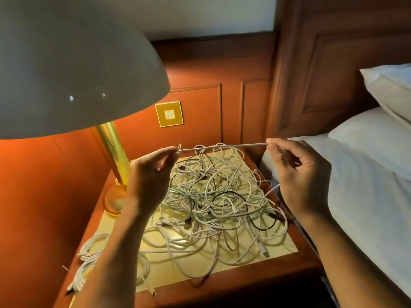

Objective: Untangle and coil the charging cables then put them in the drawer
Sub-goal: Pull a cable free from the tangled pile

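Holding a white cable stretched level between your two hands, you look down on a wooden nightstand. Your left hand pinches the cable close to its end between thumb and forefinger, with the other fingers loosely curled below. Your right hand pinches the same cable further along, thumb pressed against the fingertips, and a white strand drops from that hand towards the pile.

Under both hands, a tangled heap of cables covers the pale middle of the nightstand top. Most are white, a few are black, and plug ends poke out here and there. Near the front left corner, beside your left forearm, lie coiled white cables, apart from the heap.

A lamp with a wide pale shade and a brass stem stands at the left of the nightstand. On the wood panelling behind is a gold switch plate. To the right is a bed with white pillows.
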Demonstrator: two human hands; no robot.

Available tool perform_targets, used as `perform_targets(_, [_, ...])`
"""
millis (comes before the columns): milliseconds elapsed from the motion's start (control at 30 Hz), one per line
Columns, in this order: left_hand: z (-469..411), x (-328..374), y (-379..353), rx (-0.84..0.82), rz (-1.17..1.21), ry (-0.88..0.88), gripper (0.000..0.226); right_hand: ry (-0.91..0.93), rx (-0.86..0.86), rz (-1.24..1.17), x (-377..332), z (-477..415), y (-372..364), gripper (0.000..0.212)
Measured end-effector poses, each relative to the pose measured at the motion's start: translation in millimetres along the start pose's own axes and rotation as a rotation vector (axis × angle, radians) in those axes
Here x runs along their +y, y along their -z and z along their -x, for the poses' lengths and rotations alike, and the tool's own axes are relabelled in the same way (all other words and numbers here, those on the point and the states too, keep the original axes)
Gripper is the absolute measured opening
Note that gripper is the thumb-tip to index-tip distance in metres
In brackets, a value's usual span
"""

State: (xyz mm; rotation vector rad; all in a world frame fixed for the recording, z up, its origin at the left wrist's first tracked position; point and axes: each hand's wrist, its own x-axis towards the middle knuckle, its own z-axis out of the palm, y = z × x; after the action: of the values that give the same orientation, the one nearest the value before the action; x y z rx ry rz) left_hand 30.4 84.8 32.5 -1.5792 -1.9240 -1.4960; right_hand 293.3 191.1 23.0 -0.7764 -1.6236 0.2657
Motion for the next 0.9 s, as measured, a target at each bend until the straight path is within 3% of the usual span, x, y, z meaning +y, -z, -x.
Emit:
perform_targets(100, [5,6,-4,-0.135,0.262,0.352,0.018,-0.015,-0.161,-0.021,3,5,-2,0.026])
perform_targets(167, [9,15,-5,-0.304,0.360,0.464,0.020,-0.038,-0.237,-0.039,5,9,-7,0.025])
perform_targets(267, [19,42,-12,-0.572,0.459,0.459,0.026,0.023,-0.408,-0.043,0,15,-18,0.016])
perform_targets(367, [29,63,-25,-0.666,0.525,0.418,0.038,-0.006,-0.562,-0.082,-8,24,-28,0.015])
perform_targets(533, [29,63,-28,-0.620,0.676,0.485,0.056,-0.138,-0.494,-0.094,-7,24,-31,0.019])
perform_targets(733, [32,48,-31,-0.444,0.619,0.444,0.025,-0.234,-0.568,-0.107,-9,28,-31,0.026])
perform_targets(833, [30,46,-29,-0.382,0.590,0.438,0.025,-0.248,-0.611,-0.112,-10,28,-33,0.024])
perform_targets(900, [22,43,-22,-0.232,0.642,0.497,0.028,-0.273,-0.669,-0.133,-10,25,-31,0.018])
